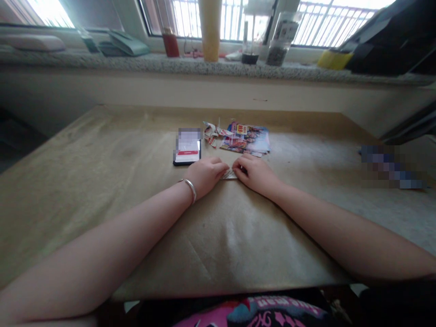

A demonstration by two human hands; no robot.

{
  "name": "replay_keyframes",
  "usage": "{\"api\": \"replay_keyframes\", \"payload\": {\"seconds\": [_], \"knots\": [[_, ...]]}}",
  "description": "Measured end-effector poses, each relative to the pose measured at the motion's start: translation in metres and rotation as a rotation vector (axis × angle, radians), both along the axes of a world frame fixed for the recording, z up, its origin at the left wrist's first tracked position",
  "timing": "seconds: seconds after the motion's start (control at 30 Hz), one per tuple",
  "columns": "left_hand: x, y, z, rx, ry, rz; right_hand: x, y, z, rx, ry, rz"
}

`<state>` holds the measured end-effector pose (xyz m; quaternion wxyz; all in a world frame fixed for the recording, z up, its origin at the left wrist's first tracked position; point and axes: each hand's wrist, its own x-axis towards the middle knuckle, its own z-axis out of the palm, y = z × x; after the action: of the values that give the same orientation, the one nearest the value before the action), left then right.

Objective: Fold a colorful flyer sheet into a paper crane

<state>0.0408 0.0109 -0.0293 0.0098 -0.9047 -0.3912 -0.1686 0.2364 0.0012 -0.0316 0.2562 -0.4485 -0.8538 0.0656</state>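
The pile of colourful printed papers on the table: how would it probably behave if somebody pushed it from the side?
The pile of colourful printed papers would probably spread rather than move as one block, because uneven edges show at its near side. It looks thin and flat, so it is likely light and unlikely to roll or tip.

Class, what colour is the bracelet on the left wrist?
Silver; the bracelet shows best in the head view.

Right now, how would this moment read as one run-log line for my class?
left hand: at left end of small paper | right hand: at its right end | beyond them: phone, crumpled scraps, colourful printed sheets
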Motion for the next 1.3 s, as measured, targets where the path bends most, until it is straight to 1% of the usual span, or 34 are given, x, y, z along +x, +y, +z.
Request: {"api": "replay_keyframes", "payload": {"seconds": [0.2,0.37,0.53,0.7,0.9,1.1,1.3], "knots": [[0.000,0.005,-0.005,0.026,-0.008,-0.012,0.000,0.001,-0.001,0.009,0.001,-0.021],[0.000,0.004,-0.003,0.019,-0.009,-0.033,0.001,0.001,-0.001,0.000,-0.014,-0.014],[-0.001,0.004,-0.002,0.027,-0.010,-0.059,0.004,0.005,-0.004,-0.009,0.016,0.008],[-0.002,0.005,-0.002,-0.016,-0.032,-0.052,0.005,0.003,-0.004,-0.028,0.044,0.012],[-0.002,0.004,-0.001,-0.048,-0.066,-0.058,0.003,-0.002,-0.001,-0.030,0.004,-0.043],[-0.002,0.001,0.001,-0.055,-0.096,-0.067,0.006,0.000,-0.002,-0.041,0.057,-0.002],[-0.006,-0.003,0.001,-0.019,-0.117,-0.116,0.009,-0.008,0.001,-0.021,0.050,0.037]]}}
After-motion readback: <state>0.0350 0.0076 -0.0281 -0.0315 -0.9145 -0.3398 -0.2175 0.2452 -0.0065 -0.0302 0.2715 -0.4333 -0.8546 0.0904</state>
